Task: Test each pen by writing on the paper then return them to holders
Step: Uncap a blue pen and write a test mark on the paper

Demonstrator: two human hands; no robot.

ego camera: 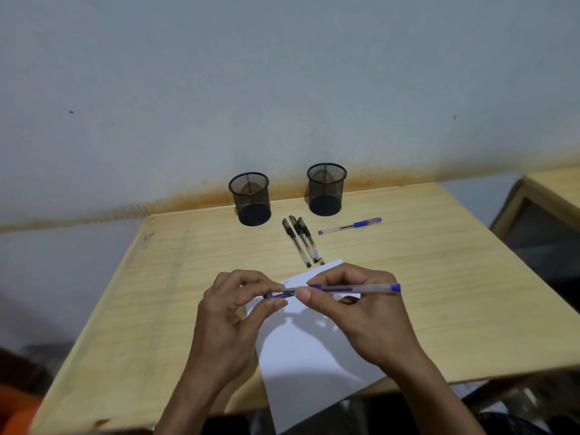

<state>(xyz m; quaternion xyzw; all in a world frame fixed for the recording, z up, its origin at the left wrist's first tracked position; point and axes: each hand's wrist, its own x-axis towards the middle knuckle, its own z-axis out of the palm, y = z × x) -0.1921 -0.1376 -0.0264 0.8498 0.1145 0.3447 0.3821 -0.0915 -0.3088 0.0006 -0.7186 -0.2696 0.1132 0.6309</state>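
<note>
Two hands are meeting over the paper [310, 350]: I am pinching a blue pen [354, 289] by its barrel with my right hand [361, 309], while my left hand [232, 312] is gripping its blue cap [276, 295] at the tip end. Three black pens [303, 240] are lying side by side on the bench [175, 277], just beyond the sheet's far edge. Another blue pen [350, 226] is resting near the right mesh holder [325, 189]; the left mesh holder [250, 199] is standing nearby.
</note>
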